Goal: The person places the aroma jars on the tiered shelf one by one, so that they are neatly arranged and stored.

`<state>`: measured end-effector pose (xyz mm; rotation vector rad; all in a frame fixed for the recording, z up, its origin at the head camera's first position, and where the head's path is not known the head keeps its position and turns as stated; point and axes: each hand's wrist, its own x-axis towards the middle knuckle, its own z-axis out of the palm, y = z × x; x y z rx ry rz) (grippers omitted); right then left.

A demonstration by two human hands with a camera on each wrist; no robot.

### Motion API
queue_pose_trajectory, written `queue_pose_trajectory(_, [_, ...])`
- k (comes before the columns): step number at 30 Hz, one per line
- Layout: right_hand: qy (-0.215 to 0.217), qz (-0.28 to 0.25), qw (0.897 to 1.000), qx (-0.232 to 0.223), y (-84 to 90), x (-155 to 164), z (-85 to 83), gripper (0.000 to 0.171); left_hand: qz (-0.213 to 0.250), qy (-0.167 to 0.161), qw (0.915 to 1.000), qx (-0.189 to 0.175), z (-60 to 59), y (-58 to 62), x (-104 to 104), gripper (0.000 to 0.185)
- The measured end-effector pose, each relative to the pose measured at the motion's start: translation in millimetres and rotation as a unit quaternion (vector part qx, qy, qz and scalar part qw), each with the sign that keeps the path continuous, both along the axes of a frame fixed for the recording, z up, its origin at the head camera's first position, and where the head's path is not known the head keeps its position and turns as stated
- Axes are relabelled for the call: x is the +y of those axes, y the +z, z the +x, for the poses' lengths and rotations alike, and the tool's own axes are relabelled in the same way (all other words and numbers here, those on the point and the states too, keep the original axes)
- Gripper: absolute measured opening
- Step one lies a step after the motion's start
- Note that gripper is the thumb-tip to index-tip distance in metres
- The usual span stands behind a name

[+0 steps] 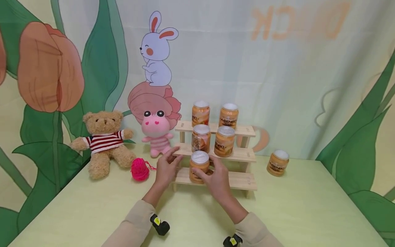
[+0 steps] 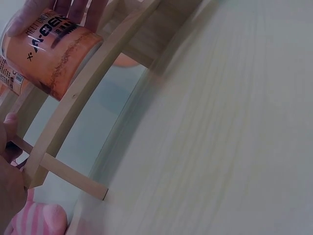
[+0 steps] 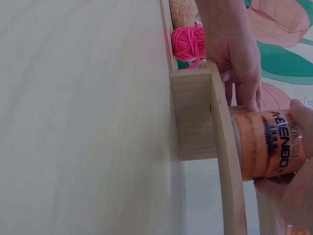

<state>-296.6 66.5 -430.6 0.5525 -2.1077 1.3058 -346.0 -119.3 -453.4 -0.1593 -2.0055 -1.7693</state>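
Jar (image 1: 199, 167) stands on the lowest step of the rack (image 1: 243, 180), at 12 o'clock from the person. Right hand (image 1: 217, 180) grips it from 3 o'clock, thumb and fingers curled round its orange side. Left hand (image 1: 165, 168) is at 9 o'clock of the jar, fingers loosely spread, fingertips touching the middle step's end. Four more jars fill the two upper steps at 12 o'clock. A lone jar (image 1: 277, 162) waits on the table (image 1: 293, 212) at 3 o'clock. Yarn (image 1: 140, 169), bear (image 1: 104, 142) and pink toy (image 1: 157, 134) sit toward 10 o'clock.
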Motion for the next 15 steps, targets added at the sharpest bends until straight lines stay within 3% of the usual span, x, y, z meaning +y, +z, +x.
queue_pose_trajectory(8, [-0.009, -0.045, 0.998, -0.036, 12.5, 5.8, 2.4, 0.061, 0.007, -0.001, 1.0000, 0.002, 0.5, -1.1, -1.0, 0.036])
queue_pose_trajectory(15, [-0.028, -0.048, 0.998, 0.004, 35.8, 21.2, 6.3, 0.053, 0.008, -0.008, 0.9999, 0.004, -0.1, -0.2, -0.1, 0.036])
